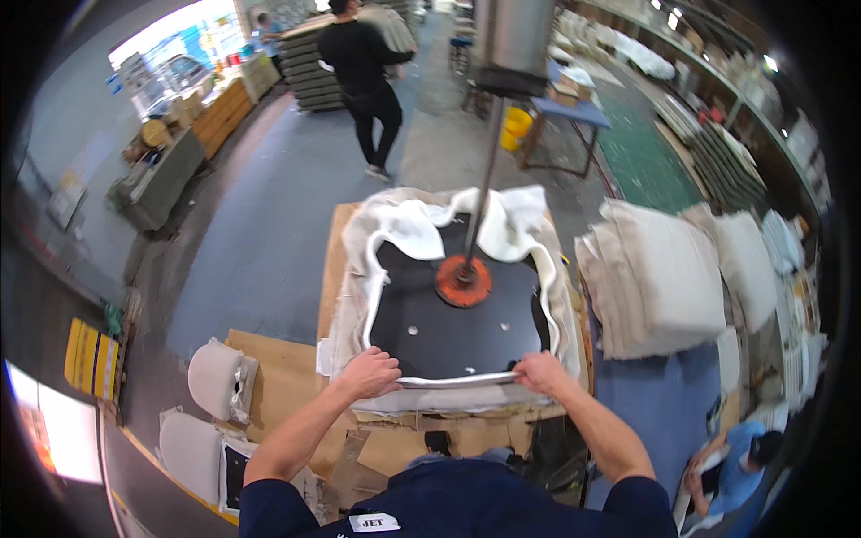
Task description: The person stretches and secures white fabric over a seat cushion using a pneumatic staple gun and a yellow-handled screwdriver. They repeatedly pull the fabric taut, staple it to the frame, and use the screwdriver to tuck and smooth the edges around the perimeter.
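Observation:
A black panel (448, 334) with small pale round spots lies flat in front of me, ringed by white padding and beige fabric (348, 296). An orange-red round foot (464, 281) on a vertical metal rod presses down on its middle. Along the near edge, my left hand (372, 373) is closed on the fabric edge at the left. My right hand (541, 371) grips the same edge at the right. Between the two hands the edge is drawn into a straight line. At the far side, white padding (404, 229) folds loosely over the panel.
A metal cylinder (513, 40) hangs above the rod. Stacked beige cushions (659, 278) stand at the right, and padded pieces (215, 377) lie at the left. A person in black (359, 72) is ahead beside a stack; another in blue (740, 475) sits at lower right.

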The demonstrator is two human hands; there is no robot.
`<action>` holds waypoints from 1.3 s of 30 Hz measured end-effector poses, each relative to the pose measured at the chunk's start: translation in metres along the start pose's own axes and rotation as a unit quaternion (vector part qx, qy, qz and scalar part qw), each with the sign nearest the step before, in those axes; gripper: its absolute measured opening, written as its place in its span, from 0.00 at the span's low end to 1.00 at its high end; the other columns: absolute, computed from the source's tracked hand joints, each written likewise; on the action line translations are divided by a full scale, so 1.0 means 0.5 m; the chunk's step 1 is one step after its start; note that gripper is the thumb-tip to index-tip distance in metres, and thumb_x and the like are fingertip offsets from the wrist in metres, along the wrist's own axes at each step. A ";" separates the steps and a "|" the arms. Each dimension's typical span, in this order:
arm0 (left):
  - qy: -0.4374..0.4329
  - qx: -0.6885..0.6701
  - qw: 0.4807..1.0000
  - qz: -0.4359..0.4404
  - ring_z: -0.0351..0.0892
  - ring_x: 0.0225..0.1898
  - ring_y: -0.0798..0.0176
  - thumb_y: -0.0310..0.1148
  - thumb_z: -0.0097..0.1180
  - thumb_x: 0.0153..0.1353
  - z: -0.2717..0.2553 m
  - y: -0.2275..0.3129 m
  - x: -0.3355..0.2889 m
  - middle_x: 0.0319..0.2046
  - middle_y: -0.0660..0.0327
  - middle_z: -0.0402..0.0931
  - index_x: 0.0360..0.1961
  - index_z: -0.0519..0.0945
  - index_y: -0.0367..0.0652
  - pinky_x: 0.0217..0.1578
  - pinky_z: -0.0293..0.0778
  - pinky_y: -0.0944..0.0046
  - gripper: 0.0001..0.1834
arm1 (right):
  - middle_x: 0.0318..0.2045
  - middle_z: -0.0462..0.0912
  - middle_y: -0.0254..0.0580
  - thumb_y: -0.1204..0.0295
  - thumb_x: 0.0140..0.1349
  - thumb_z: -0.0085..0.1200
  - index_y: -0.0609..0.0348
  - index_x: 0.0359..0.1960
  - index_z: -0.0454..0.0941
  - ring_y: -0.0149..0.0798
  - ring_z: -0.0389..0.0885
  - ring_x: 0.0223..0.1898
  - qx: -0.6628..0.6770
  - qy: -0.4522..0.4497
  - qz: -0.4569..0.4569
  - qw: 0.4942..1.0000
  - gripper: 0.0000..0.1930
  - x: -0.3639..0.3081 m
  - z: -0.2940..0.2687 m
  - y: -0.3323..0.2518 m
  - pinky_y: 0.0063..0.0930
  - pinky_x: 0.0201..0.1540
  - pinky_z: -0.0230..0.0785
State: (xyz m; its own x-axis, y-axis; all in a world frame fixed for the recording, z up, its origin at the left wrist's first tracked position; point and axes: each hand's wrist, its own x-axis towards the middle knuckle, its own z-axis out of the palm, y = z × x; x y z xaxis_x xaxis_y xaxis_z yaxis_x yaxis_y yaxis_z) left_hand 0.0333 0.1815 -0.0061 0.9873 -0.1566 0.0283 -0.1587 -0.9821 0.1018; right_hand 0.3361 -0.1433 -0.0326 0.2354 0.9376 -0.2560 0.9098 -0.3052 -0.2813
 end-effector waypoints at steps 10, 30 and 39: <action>-0.085 -0.153 0.973 -0.153 0.76 0.51 0.49 0.47 0.69 0.56 -0.022 0.133 0.156 0.47 0.56 0.78 0.55 0.81 0.46 0.50 0.73 0.52 0.28 | 0.37 0.83 0.42 0.74 0.58 0.66 0.56 0.46 0.86 0.49 0.81 0.41 0.213 0.491 0.130 0.835 0.13 -0.146 0.009 -0.062 0.41 0.46 0.73; -0.135 -0.319 0.849 -0.400 0.73 0.42 0.68 0.30 0.58 0.69 0.062 0.360 0.527 0.40 0.63 0.76 0.48 0.77 0.36 0.46 0.70 0.66 0.11 | 0.59 0.71 0.64 0.58 0.58 0.68 0.47 0.79 0.45 0.64 0.75 0.60 0.271 0.174 0.909 0.264 0.52 -0.646 0.703 0.578 0.55 0.61 0.71; -0.038 -0.108 0.953 -0.281 0.73 0.31 0.53 0.27 0.61 0.61 0.084 0.358 0.504 0.28 0.53 0.71 0.34 0.76 0.35 0.35 0.72 0.55 0.07 | 0.64 0.75 0.57 0.60 0.60 0.66 0.65 0.75 0.48 0.54 0.80 0.58 0.403 0.085 0.801 0.434 0.49 -0.660 0.612 0.563 0.45 0.65 0.70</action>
State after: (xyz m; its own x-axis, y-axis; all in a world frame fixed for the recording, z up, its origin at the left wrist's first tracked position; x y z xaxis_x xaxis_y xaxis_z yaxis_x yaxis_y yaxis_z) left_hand 0.2539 -0.0384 -0.0226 0.9136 0.3730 -0.1618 0.4051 -0.8698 0.2818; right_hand 0.4100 -0.5896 -0.3105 0.4292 -0.6088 -0.6672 -0.8676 -0.4831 -0.1174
